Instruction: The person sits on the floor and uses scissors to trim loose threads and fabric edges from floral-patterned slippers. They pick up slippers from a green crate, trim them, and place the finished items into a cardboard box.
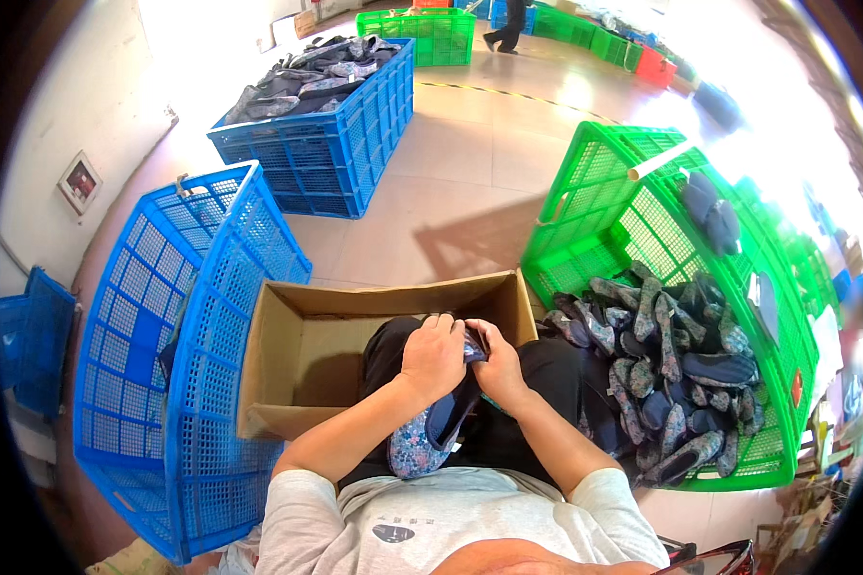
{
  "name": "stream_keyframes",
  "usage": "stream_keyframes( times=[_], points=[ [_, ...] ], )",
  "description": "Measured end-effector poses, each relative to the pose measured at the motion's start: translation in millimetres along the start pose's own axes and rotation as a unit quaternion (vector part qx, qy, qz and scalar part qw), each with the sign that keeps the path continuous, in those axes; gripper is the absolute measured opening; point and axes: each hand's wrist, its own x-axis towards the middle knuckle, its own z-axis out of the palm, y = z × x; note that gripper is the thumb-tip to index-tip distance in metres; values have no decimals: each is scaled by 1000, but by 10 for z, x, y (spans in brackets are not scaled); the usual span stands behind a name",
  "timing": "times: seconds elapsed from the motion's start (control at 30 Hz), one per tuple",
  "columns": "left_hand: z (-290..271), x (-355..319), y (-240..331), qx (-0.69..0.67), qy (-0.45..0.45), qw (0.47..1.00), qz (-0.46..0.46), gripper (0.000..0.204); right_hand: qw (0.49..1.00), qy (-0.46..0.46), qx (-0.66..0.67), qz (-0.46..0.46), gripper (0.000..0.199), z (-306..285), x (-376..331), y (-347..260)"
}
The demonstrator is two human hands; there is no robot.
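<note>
A floral blue slip-on shoe [414, 448] with a dark lining rests over my lap, its rounded toe toward my body. My left hand [433, 356] is closed around the far end of the shoe, fingers bent over it. From the other side my right hand [499, 368] pinches the same end, thumb and fingers close to the left hand. A bit of patterned cloth shows between the two hands; my fingers hide the rest of it. Just beyond my knees stands an open cardboard box [292, 369], partly covered by my dark trousers.
At my right a green crate [585, 206] lies tipped toward me, with a heap of similar shoes [676, 369] spilling to my leg. A blue crate [222, 374] stands at my left. Farther off is another blue crate [302, 177] full of shoes. A person's legs [510, 27] show at the back.
</note>
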Motion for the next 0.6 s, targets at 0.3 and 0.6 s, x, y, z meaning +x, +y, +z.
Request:
stream_keyframes(
  times=[0.3,0.6],
  points=[
    [-109,-235,-88,-150,-90,985,-4,22,982,-152,-60,-99,58,-341,-119,-136],
    [-651,-476,125,-363,-276,837,-302,25,944,-306,124,24,59,-454,-263,-305]
  ],
)
